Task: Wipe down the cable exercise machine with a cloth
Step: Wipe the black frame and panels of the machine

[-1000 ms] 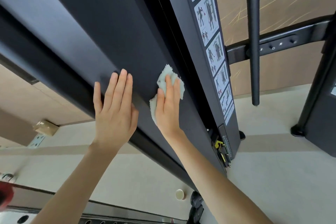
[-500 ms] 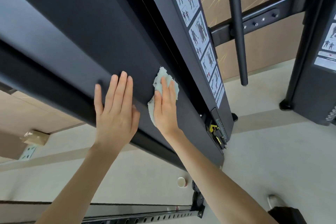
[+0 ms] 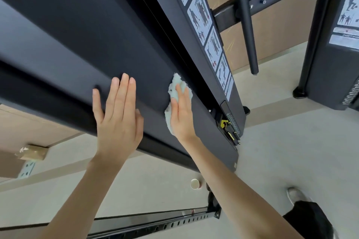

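**Wiping stroke: present condition**

1. The left hand (image 3: 118,118) lies flat on the matte black steel column of the cable exercise machine (image 3: 97,35). Its fingers (image 3: 122,93) are straight and close together. They hold nothing and only brace against the panel. The hand keeps the same spacing from the right hand as one second ago.

2. The pale green terry cloth (image 3: 174,83) sits at 3 o'clock of the left hand, on the same dark face and just beside the groove along the panel's right edge. The right hand (image 3: 181,116) presses it flat with extended fingers (image 3: 182,99). These are not curled round it, and cloth shows past the fingertips at 12 o'clock and along the hand at 9 o'clock.

3. Change: over the last second the cloth comes slightly nearer the column's lower end, where the yellow weight-stack selector pin (image 3: 224,123) sits at 4 o'clock of the cloth. The shift is small, and the view also swings downward in that time.

4. Meaning: the stroke appears to run down the panel, with only a short band of this face left below the cloth.

5. The white strip of exercise pictogram labels (image 3: 211,44), at 2 o'clock of the cloth, is not touched by the cloth. Neither is the second black column (image 3: 330,83) at far right.
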### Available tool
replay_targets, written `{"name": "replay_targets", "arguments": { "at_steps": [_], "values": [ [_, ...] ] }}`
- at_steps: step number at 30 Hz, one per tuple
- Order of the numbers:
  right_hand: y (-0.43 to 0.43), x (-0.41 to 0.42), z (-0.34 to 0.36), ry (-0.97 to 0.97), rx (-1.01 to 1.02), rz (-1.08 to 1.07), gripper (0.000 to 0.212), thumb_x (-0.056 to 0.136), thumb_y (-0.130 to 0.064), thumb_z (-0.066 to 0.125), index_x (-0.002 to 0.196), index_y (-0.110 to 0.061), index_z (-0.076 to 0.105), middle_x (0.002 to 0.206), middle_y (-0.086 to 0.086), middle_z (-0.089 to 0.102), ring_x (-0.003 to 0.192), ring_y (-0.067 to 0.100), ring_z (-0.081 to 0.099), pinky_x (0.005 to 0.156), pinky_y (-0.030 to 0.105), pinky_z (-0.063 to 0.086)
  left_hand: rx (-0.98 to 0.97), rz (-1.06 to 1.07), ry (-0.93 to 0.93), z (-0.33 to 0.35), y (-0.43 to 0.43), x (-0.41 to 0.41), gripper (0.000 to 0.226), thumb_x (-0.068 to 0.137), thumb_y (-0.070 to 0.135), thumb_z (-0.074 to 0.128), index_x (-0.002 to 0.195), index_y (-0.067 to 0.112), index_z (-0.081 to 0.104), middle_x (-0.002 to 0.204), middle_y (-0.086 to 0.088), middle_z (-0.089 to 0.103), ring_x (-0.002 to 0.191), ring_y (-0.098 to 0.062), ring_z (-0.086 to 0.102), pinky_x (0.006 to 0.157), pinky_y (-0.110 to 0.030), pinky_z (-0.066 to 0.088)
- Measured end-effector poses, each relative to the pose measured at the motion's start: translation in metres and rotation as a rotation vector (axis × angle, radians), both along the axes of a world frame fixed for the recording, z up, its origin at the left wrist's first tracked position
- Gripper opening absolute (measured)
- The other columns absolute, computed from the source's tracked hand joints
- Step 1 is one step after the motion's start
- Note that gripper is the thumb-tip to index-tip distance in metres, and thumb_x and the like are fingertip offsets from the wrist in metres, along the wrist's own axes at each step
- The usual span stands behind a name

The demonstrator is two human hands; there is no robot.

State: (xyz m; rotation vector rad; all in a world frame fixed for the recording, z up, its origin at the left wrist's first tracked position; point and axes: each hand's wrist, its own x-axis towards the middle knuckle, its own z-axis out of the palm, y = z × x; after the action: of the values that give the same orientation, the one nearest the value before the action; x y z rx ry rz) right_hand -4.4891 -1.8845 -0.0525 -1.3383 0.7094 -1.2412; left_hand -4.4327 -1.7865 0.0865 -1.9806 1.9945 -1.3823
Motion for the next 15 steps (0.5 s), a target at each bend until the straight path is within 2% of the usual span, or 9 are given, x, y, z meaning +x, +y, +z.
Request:
{"name": "replay_targets", "arguments": {
  "at_steps": [2,4,6,10,11,14,15],
  "values": [
    [0.000,-0.002,-0.003,0.005,0.079,0.008,0.046,0.106,-0.022,0.027,0.151,-0.018,0.022,0.155,0.000,0.021,0.139,-0.006,0.008,0.105,0.002,0.005,0.006,-0.002,-0.009,-0.001,0.001,0.002,0.055,0.096,0.010,0.040,0.149,-0.001,0.031,0.153,-0.018,0.037,0.145,-0.029,0.026,0.120,-0.052,0.006],
    [-0.002,0.001,0.012,0.029,0.102,-0.024,0.049,0.104,-0.028,0.026,0.151,-0.015,0.025,0.156,0.006,0.023,0.142,0.005,0.013,0.103,0.000,0.005,0.015,0.000,-0.007,-0.001,0.002,0.004,0.054,0.097,0.012,0.040,0.149,0.000,0.032,0.153,-0.017,0.037,0.145,-0.029,0.025,0.120,-0.051,0.006],
    [-0.003,0.003,0.040,0.019,0.036,-0.050,0.052,0.103,-0.031,0.025,0.150,-0.010,0.026,0.158,0.010,0.021,0.146,0.016,0.010,0.107,0.004,0.004,0.019,-0.002,0.006,-0.002,0.002,0.004,0.053,0.099,0.015,0.039,0.149,0.001,0.033,0.153,-0.016,0.037,0.146,-0.028,0.024,0.120,-0.051,0.005],
    [-0.001,0.008,0.072,-0.046,-0.143,-0.042,0.058,0.100,-0.037,0.023,0.149,-0.006,0.028,0.156,0.016,0.023,0.147,0.019,0.008,0.120,0.032,0.012,0.030,0.002,0.013,-0.007,0.003,0.006,0.052,0.101,0.018,0.038,0.150,0.002,0.033,0.154,-0.014,0.037,0.147,-0.027,0.022,0.121,-0.050,0.004],
    [-0.001,0.008,0.067,-0.038,-0.152,-0.044,0.057,0.100,-0.037,0.023,0.149,-0.008,0.028,0.156,0.015,0.024,0.147,0.017,0.007,0.119,0.030,0.013,0.032,0.006,0.015,-0.009,0.003,0.006,0.051,0.101,0.018,0.037,0.150,0.002,0.033,0.154,-0.014,0.037,0.147,-0.027,0.021,0.121,-0.050,0.004],
    [0.001,0.007,0.031,0.010,-0.078,-0.050,0.052,0.103,-0.034,0.024,0.150,-0.012,0.028,0.158,0.009,0.023,0.145,0.007,0.006,0.108,0.004,0.007,0.032,0.019,0.023,-0.015,0.005,0.002,0.051,0.101,0.018,0.036,0.149,0.001,0.035,0.154,-0.014,0.036,0.147,-0.028,0.021,0.120,-0.050,0.005],
    [0.002,0.005,0.020,0.018,-0.023,-0.039,0.051,0.104,-0.033,0.024,0.151,-0.014,0.026,0.159,0.006,0.021,0.144,0.002,0.004,0.104,0.000,0.004,0.031,0.024,0.026,-0.017,0.005,-0.001,0.051,0.101,0.017,0.036,0.149,0.001,0.034,0.155,-0.014,0.035,0.147,-0.028,0.021,0.120,-0.050,0.005]
  ]
}}
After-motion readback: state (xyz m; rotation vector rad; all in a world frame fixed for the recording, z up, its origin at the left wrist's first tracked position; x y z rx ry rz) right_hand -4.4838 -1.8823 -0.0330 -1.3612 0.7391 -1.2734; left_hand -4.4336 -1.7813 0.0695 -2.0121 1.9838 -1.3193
